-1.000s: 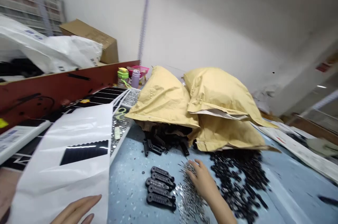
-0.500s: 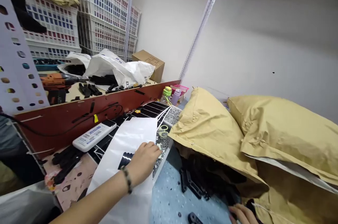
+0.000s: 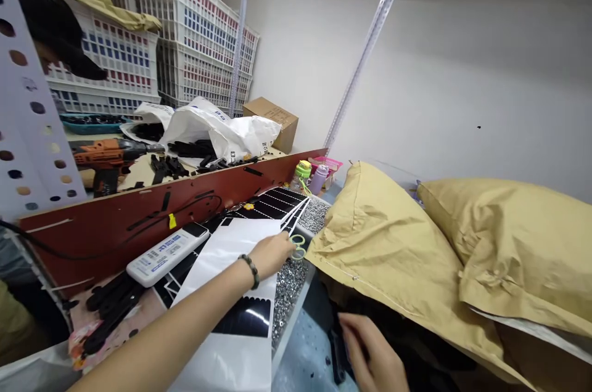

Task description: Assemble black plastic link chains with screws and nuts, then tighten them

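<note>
White crumpled bag [image 3: 243, 134] and creased yellow bag [image 3: 383, 232], parted by a tray [image 3: 293, 318].
Left of the tray, black parts [image 3: 189, 148] are held in the white bag. At the tray, filled with small shiny metal pieces [image 3: 287, 296], round-looped scissors [image 3: 298, 246] are met by the bunched left hand [image 3: 271, 256]; whether they are gripped cannot be told. Right of it, a slim black piece [image 3: 337, 352] is neared by the narrowly curled right hand [image 3: 374, 355], its grip unclear.

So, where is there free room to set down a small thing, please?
A narrow strip of blue tabletop shows between the tray and the right hand, with a few black specks. The white sheet is blank below its black panel. Crowded: the tray of metal pieces, and the left, around the black parts.
</note>
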Motion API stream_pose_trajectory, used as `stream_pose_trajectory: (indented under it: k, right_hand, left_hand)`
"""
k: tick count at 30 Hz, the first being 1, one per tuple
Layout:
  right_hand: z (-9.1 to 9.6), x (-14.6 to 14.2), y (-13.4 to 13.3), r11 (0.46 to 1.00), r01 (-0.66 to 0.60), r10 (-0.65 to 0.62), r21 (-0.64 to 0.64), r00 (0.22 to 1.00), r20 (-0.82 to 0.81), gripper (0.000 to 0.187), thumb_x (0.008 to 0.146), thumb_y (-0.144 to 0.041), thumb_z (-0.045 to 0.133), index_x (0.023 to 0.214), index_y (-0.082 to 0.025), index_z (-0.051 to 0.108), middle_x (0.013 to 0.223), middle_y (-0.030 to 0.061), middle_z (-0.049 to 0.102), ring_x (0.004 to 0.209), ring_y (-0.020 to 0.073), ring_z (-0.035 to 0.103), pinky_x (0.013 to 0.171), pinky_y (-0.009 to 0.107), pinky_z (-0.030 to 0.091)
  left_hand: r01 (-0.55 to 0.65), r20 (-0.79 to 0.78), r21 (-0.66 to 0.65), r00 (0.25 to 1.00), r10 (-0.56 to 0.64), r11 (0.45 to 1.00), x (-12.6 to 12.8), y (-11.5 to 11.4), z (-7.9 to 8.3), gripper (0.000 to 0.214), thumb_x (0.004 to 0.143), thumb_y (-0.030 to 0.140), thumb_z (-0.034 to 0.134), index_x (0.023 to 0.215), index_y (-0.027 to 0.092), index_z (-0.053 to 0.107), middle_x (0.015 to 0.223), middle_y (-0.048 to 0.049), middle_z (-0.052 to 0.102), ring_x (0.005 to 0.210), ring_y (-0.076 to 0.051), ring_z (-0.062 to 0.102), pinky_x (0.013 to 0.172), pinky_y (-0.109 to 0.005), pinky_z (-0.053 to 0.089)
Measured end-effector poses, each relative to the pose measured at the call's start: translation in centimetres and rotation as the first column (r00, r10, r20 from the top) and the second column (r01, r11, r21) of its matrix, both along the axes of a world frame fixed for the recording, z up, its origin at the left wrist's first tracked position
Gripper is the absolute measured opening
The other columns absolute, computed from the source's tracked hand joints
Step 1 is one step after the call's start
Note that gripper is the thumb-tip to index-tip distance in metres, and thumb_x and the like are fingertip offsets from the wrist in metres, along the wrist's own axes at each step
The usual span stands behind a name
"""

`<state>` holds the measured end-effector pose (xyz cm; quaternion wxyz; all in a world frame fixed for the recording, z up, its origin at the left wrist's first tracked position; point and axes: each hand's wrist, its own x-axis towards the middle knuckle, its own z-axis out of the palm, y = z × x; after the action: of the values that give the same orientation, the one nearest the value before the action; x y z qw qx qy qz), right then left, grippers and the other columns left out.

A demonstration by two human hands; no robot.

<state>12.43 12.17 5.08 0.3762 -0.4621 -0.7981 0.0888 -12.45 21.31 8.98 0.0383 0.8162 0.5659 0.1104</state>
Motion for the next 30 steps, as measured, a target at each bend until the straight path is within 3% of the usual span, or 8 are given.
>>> stream_pose_trajectory:
  k: [2, 4, 7, 11, 15, 21, 25, 30]
  right_hand:
    - [1.1, -3.7, 1.6, 0.996, -0.041, 0.051, -0.084, 0.991, 0.124, 0.033, 0.096, -0.024, 0.031, 0.1, -0.02, 0.063, 0.102, 0.01, 0.067, 0.095, 0.0185, 0.064, 0.084, 0.025, 0.05]
    - [1.4, -7.5, 3.6, 0.976, 0.045, 0.051, -0.214, 0.904, 0.424, 0.035, 0.094, -0.014, 0.03, 0.104, -0.018, 0.064, 0.116, 0.0105, 0.063, 0.106, 0.0176, 0.06, 0.091, 0.025, 0.046]
    - [0.7, -12.2, 6.4, 0.96, 0.158, -0.006, -0.231, 0.837, 0.547, 0.029, 0.088, -0.019, 0.047, 0.107, -0.006, 0.064, 0.116, 0.0227, 0.061, 0.109, 0.0316, 0.058, 0.094, 0.041, 0.045]
    - [-0.9, -15.5, 7.9, 0.932, 0.287, -0.095, -0.22, 0.782, 0.616, 0.048, 0.076, -0.016, 0.059, 0.118, 0.006, 0.055, 0.118, 0.0372, 0.054, 0.109, 0.0435, 0.055, 0.086, 0.052, 0.044]
    - [-1.4, -16.2, 7.1, 0.932, 0.287, -0.089, -0.221, 0.774, 0.627, 0.054, 0.075, -0.023, 0.058, 0.122, 0.001, 0.052, 0.113, 0.0316, 0.056, 0.103, 0.0416, 0.056, 0.083, 0.049, 0.044]
    - [-1.4, -15.7, 5.8, 0.943, 0.216, -0.028, -0.253, 0.809, 0.587, 0.043, 0.079, -0.033, 0.05, 0.115, -0.011, 0.057, 0.109, 0.0207, 0.057, 0.099, 0.0373, 0.057, 0.083, 0.048, 0.045]
    - [-1.5, -15.4, 5.6, 0.946, 0.162, 0.03, -0.282, 0.821, 0.571, 0.042, 0.077, -0.035, 0.052, 0.114, -0.016, 0.056, 0.109, 0.0179, 0.057, 0.097, 0.0364, 0.058, 0.079, 0.048, 0.048]
    - [-1.2, -14.9, 5.4, 0.949, 0.1, 0.091, -0.3, 0.821, 0.563, 0.037, 0.082, -0.037, 0.052, 0.115, -0.022, 0.057, 0.107, 0.0135, 0.059, 0.095, 0.032, 0.061, 0.079, 0.044, 0.05]
  left_hand:
    - [-0.04, 0.014, -0.036, 0.999, 0.04, 0.999, -0.1, 1.6, 0.9, 0.022, 0.094, 0.03, 0.055, 0.11, 0.016, 0.059, 0.11, -0.0068, 0.061, 0.091, -0.019, 0.062, 0.079, -0.038, 0.053]
    - [-0.065, 0.018, -0.064, 0.998, 0.067, 0.996, 0.2, 3.0, 1.5, 0.024, 0.093, 0.031, 0.056, 0.112, 0.016, 0.058, 0.113, -0.0075, 0.06, 0.095, -0.02, 0.061, 0.082, -0.04, 0.052]
    - [-0.079, 0.005, -0.101, 0.997, 0.08, 0.992, 0.7, 4.2, 2.4, 0.025, 0.094, 0.031, 0.055, 0.114, 0.017, 0.058, 0.116, -0.0078, 0.059, 0.097, -0.02, 0.061, 0.082, -0.04, 0.052]
    - [-0.069, -0.025, -0.144, 0.997, 0.066, 0.987, 1.0, 4.7, 3.3, 0.024, 0.093, 0.031, 0.056, 0.114, 0.018, 0.058, 0.116, -0.0077, 0.059, 0.096, -0.02, 0.061, 0.081, -0.039, 0.052]
    - [-0.066, -0.017, -0.162, 0.998, 0.064, 0.985, 0.7, 4.8, 3.1, 0.025, 0.093, 0.031, 0.056, 0.114, 0.017, 0.057, 0.116, -0.0078, 0.059, 0.097, -0.021, 0.061, 0.083, -0.04, 0.052]
    - [-0.119, 0.054, -0.159, 0.99, 0.129, 0.98, -0.4, 5.1, 0.5, 0.026, 0.093, 0.031, 0.056, 0.115, 0.017, 0.057, 0.116, -0.0079, 0.059, 0.097, -0.021, 0.061, 0.082, -0.04, 0.052]
    - [-0.159, 0.125, -0.108, 0.977, 0.172, 0.981, -0.7, 5.0, -0.7, 0.029, 0.093, 0.031, 0.057, 0.117, 0.016, 0.055, 0.115, -0.0081, 0.059, 0.096, -0.021, 0.061, 0.081, -0.041, 0.053]
    - [-0.157, 0.22, -0.004, 0.963, 0.154, 0.988, 0.0, 3.9, -1.0, 0.027, 0.092, 0.031, 0.057, 0.115, 0.016, 0.057, 0.118, -0.0079, 0.058, 0.102, -0.023, 0.059, 0.087, -0.045, 0.049]
